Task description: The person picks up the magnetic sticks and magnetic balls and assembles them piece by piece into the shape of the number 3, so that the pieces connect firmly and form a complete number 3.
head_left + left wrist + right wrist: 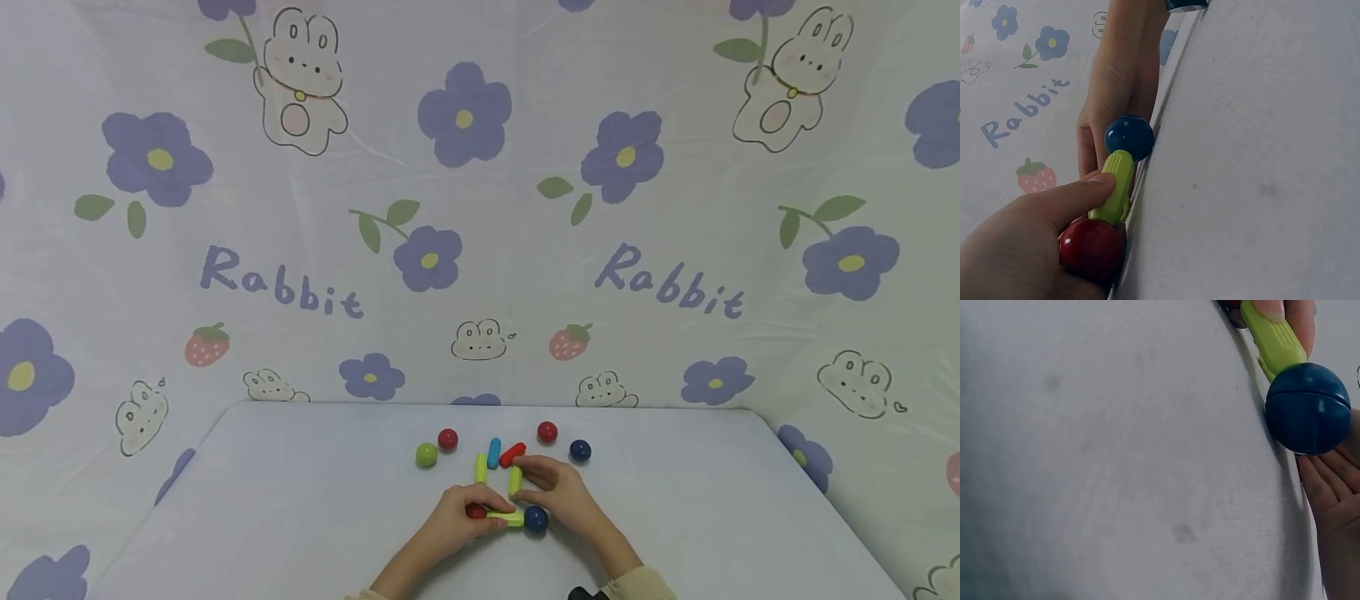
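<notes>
Head view only: right hand (558, 492) pinches a yellow-green stick (516, 482) between thumb and fingers; wrist views don't show that stick clearly. Left hand (453, 512) grips a second yellow-green stick (508, 519) plus the red ball (476, 511) at its end. Head view mostly hides that red ball under the fingers; left wrist view shows it whole, thumb on the stick, navy ball (536, 520) touching the other end. Right wrist view adds a seam line around the navy ball.

Edges: far table edge (375, 405) runs behind everything, patterned cloth (480, 250) beyond it. White tabletop (262, 500) stretches wide left and right of the group. Tight spot is between the hands: third yellow-green stick (481, 467) stands just beyond the left hand, near the right hand's stick. Red stick (513, 454) lies just beyond the right fingertips, blue stick (494, 453) beside it.

Count: 5 sticks (3 yellow-green, 1 blue, 1 red). 6 balls: 3 red, incl. far-left red ball (447, 438) and far-right red ball (547, 432); 2 navy, incl. outer navy ball (580, 451); 1 green ball (426, 454).
</notes>
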Tool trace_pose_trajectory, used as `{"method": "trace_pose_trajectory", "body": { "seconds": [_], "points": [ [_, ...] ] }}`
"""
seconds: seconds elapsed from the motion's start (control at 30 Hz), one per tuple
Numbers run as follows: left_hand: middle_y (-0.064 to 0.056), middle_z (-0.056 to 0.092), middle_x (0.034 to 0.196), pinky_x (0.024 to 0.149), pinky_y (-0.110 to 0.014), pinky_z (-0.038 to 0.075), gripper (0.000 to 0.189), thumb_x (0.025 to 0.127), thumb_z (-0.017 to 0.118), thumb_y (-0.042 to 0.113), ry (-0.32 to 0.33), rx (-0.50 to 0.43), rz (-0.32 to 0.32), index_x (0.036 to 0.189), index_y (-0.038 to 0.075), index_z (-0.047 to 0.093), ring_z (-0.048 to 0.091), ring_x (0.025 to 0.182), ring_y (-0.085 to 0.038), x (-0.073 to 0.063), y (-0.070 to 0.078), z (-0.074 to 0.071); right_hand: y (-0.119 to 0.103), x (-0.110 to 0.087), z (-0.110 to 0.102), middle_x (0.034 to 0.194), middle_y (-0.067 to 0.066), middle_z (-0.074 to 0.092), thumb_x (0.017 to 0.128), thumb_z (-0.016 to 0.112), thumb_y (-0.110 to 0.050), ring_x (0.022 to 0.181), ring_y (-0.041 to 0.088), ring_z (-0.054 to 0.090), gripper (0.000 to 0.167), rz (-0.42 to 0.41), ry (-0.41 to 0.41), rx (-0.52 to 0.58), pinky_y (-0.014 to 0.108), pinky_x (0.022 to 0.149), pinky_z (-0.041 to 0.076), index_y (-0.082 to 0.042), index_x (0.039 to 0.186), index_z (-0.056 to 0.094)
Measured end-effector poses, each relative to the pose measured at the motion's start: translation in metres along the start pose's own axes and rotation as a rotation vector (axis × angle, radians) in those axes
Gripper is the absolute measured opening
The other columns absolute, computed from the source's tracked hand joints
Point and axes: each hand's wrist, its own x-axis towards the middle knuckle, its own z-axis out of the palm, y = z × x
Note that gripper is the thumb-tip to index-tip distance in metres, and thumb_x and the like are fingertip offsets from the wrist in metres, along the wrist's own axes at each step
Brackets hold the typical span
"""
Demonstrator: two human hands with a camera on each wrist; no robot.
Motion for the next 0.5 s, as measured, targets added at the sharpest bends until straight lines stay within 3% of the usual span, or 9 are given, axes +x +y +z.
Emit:
{"method": "trace_pose_trajectory", "body": {
  "seconds": [0.27, 0.5],
  "points": [
    [0.006, 0.064, 0.094, 0.082, -0.027, 0.042, 0.021, 0.077, 0.071, 0.019, -0.002, 0.005, -0.021, 0.098, 0.019, 0.07, 0.057, 0.09, -0.011, 0.0004, -0.0029, 0.0002, -0.0003, -0.0021, 0.0, 0.12, 0.01, 0.054, 0.077, 0.07, -0.01, 0.111, 0.02, 0.049, 0.05, -0.017, 0.008, 0.033, 0.025, 0.088, 0.04, -0.001, 0.122, 0.051],
    [0.006, 0.064, 0.093, 0.082, -0.028, 0.042, 0.021, 0.077, 0.071, 0.018, 0.004, 0.003, -0.01, 0.098, 0.017, 0.07, 0.056, 0.091, -0.012, 0.0, -0.0025, 0.0001, -0.0016, -0.0077, -0.0016, 0.121, 0.019, 0.051, 0.076, 0.07, -0.006, 0.112, 0.028, 0.047, 0.05, -0.057, 0.028, 0.092, 0.029, 0.089, 0.039, 0.003, 0.121, 0.05]
  ]
}}
